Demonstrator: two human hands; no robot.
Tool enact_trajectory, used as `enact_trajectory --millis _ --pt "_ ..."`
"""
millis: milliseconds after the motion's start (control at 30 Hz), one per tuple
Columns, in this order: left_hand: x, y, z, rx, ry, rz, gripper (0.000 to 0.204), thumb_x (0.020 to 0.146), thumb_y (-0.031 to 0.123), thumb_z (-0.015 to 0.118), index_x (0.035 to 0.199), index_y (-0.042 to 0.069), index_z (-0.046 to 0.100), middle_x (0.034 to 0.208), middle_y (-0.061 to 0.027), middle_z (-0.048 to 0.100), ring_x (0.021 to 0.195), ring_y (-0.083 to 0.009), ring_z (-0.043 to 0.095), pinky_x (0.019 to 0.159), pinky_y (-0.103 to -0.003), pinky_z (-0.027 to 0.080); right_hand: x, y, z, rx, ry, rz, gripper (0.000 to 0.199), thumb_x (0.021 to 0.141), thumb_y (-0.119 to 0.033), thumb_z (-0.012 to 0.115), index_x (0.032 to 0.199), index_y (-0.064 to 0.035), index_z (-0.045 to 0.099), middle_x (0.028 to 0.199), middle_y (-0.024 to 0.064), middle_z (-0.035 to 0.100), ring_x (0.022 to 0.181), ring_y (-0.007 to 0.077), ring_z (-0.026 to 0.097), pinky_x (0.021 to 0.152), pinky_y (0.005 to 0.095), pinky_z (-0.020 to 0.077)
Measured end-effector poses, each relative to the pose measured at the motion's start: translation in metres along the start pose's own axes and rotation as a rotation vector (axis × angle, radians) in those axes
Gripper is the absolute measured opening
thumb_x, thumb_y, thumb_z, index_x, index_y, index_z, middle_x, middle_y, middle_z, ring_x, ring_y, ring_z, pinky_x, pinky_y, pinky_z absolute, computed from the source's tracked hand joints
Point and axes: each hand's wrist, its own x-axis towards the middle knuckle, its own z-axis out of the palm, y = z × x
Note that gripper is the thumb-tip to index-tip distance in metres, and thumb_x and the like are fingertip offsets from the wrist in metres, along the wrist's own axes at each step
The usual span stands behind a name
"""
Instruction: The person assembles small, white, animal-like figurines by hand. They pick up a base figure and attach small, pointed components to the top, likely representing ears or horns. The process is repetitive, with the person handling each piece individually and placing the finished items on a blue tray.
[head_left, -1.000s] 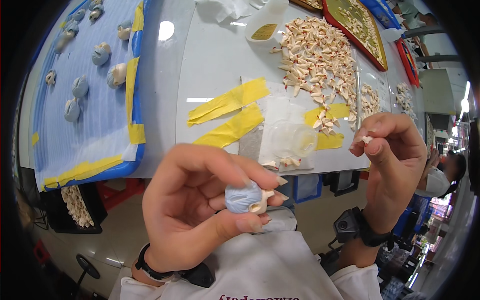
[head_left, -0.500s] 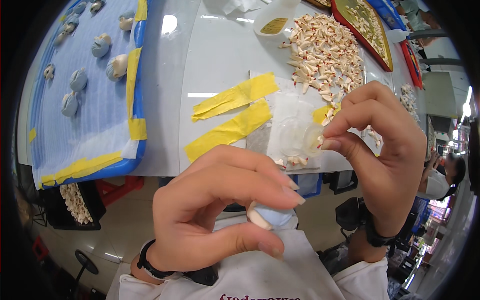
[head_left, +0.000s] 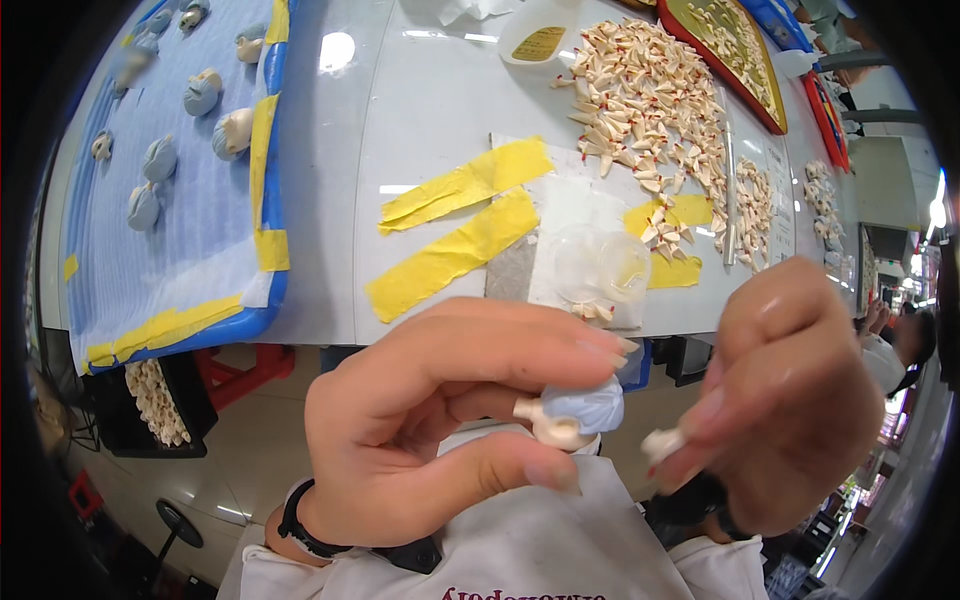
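Between the thumb and fingers of my left hand [head_left: 430, 420] is a small doll head [head_left: 575, 412], cream with a pale blue top. My right hand [head_left: 785, 400], a little blurred, pinches a small cream piece with a red tip [head_left: 664, 444] just right of the head; the two are apart. Beyond my hands, clear round dishes [head_left: 600, 262] rest on a white sheet, with a few cream pieces beside them. A big heap of similar red-tipped cream pieces [head_left: 645, 95] covers the table farther back.
On the left stands a blue-rimmed tray [head_left: 262, 310] lined with blue cloth, holding several doll heads. Yellow tape strips [head_left: 455, 250] cross the table. A translucent bottle [head_left: 538, 40] and a red-rimmed tray [head_left: 690, 45] are at the back. Another person [head_left: 895, 355] is at far right.
My right hand has come away from the clear dishes, down toward me, with the small piece. My left hand has turned the doll head, showing more of its cream side.
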Motion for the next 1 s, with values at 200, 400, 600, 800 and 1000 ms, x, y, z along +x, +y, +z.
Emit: enact_trajectory --millis 200,400,600,800,1000 --pt "0.003 0.001 -0.007 0.368 -0.133 0.196 0.032 0.065 0.010 0.075 0.088 -0.003 0.058 0.094 -0.0192 0.054 0.085 -0.0209 0.054 0.074 -0.027 0.043 -0.017 0.007 0.030 0.084 0.134 -0.021 0.024 0.062 -0.009 0.076 0.072 -0.0114 0.055 0.068 0.0027 0.046 0.061 0.0113 0.043 0.054 0.0218 0.0328" --pt "-0.004 0.003 0.002 0.723 -0.074 0.422 0.026 0.062 -0.003 0.071 0.086 -0.003 0.060 0.090 -0.0163 0.052 0.073 -0.0201 0.056 0.063 -0.025 0.046 0.001 -0.018 0.009 -0.297 -0.120 -0.107 0.022 0.063 0.005 0.067 0.073 -0.0092 0.054 0.068 0.0031 0.047 0.060 0.0138 0.042 0.053 0.0235 0.0340" --pt "-0.006 -0.002 0.011 0.854 0.005 0.499 0.030 0.060 0.000 0.074 0.087 0.000 0.060 0.088 -0.0154 0.052 0.070 -0.0189 0.056 0.056 -0.024 0.045 -0.007 0.014 0.025 -0.102 0.070 -0.276 0.024 0.059 0.011 0.063 0.072 -0.0076 0.055 0.068 0.0056 0.051 0.058 0.0161 0.045 0.052 0.0247 0.0353" --pt "-0.001 0.004 0.000 0.938 -0.043 0.406 0.038 0.059 0.016 0.078 0.088 0.001 0.059 0.086 -0.0137 0.053 0.071 -0.0168 0.053 0.061 -0.023 0.042 -0.009 0.025 0.008 0.041 0.165 -0.133 0.020 0.057 0.011 0.060 0.071 -0.0023 0.055 0.066 0.0060 0.051 0.062 0.0160 0.047 0.054 0.0253 0.0370" --pt "-0.007 0.000 -0.012 0.597 0.092 0.218 0.042 0.063 0.001 0.074 0.100 -0.004 0.055 0.100 -0.0133 0.046 0.089 -0.0166 0.051 0.067 -0.021 0.045 -0.003 0.084 -0.052 -0.207 0.358 0.263 0.010 0.066 0.001 0.060 0.076 0.0016 0.057 0.072 0.0039 0.057 0.065 0.0106 0.051 0.063 0.0220 0.0404"
